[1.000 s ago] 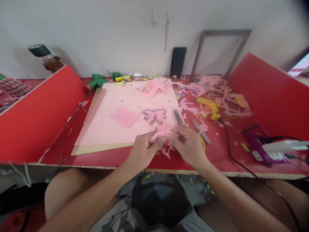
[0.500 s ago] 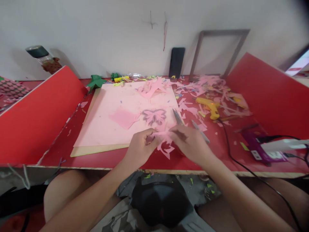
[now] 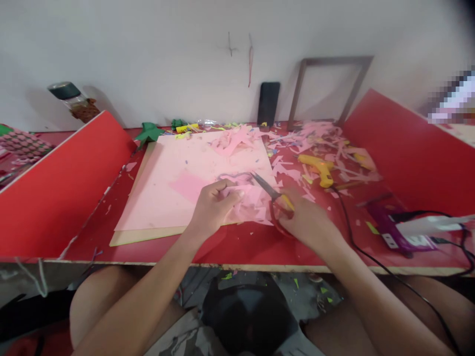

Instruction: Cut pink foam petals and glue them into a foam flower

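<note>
Between thumb and fingers, my left hand (image 3: 213, 205) pinches a piece of pink paper (image 3: 252, 198) with cut, jagged edges. My right hand (image 3: 306, 212) is closed around the handles of a pair of scissors (image 3: 272, 193), whose dark blades point up and left above the paper. Behind my left fingers, a dark-edged outline shape (image 3: 235, 175) lies partly covered on the large pink sheet (image 3: 148, 198). A pink paper square (image 3: 185, 186) rests on that sheet, left of my hand.
Pink scraps (image 3: 319, 133) litter the back right around a yellow glue gun (image 3: 317, 167). Its cord runs past a purple power strip (image 3: 401, 227). A black phone (image 3: 268, 104) and a frame (image 3: 297, 94) lean on the wall. Red panels (image 3: 63, 193) flank the table.
My right hand has left the pink paper, moved right and taken hold of the scissors from the table. My left hand still holds the paper, slightly higher.
</note>
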Motion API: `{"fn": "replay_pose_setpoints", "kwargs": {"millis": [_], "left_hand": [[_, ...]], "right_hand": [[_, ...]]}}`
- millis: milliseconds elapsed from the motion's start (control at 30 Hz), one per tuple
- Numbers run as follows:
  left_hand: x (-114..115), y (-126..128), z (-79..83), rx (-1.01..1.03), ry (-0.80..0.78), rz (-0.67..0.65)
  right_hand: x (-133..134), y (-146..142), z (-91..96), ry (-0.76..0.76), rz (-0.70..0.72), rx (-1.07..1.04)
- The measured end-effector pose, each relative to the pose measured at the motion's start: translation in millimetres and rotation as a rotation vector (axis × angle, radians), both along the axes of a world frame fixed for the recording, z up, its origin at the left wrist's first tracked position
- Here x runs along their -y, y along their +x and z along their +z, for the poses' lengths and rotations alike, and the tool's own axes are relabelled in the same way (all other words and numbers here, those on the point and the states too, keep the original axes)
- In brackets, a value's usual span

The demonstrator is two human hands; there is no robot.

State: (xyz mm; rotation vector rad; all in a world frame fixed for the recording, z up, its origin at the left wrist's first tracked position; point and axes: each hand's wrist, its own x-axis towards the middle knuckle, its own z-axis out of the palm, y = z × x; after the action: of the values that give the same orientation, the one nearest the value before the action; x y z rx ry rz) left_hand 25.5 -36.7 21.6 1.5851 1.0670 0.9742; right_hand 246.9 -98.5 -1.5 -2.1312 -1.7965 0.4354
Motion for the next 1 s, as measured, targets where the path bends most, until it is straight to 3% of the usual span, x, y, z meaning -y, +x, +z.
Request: {"fn": "replay_pose_setpoints", "kwargs": {"millis": [133,233,300,400,600,767,833,933,1000], "left_hand": [[-11.6,9.0,6.8,0.197,-0.039,0.037],[-12.3,16.0,9.0,0.328,-0.121,0.037],[-8.3,19.8,10.0,0.348,-0.153,0.024],[2.0,23.6,12.5,0.226,-0.126,-0.016],[18.9,23.6,19.8,-0.268,0.086,-0.186],[18.7,23.5,15.6,-0.409,0.111,-0.236],[17.5,23.5,12.4,-0.356,0.230,-0.145],[19.1,23.3,8.4,-0.248,0.588,0.124],[22.5,23.8,5.6,-0.265,0.686,0.126]], "right_hand": [[-1.0,7.0,6.3,0.273,-0.091,-0.581],[1.4,-2.7,8.5,0.370,-0.019,-1.029],[3.0,-12.5,10.0,0.398,0.012,-1.167],[3.8,-21.3,15.6,0.404,0.003,-1.231],[2.6,-11.6,25.8,0.313,0.112,-1.105],[1.5,-10.1,18.8,0.300,0.246,-0.985],[1.1,-13.8,16.1,0.343,0.183,-0.969],[1.5,-20.4,14.8,0.449,-0.004,-1.043],[2.9,-24.2,15.2,0.494,-0.085,-1.105]]}}
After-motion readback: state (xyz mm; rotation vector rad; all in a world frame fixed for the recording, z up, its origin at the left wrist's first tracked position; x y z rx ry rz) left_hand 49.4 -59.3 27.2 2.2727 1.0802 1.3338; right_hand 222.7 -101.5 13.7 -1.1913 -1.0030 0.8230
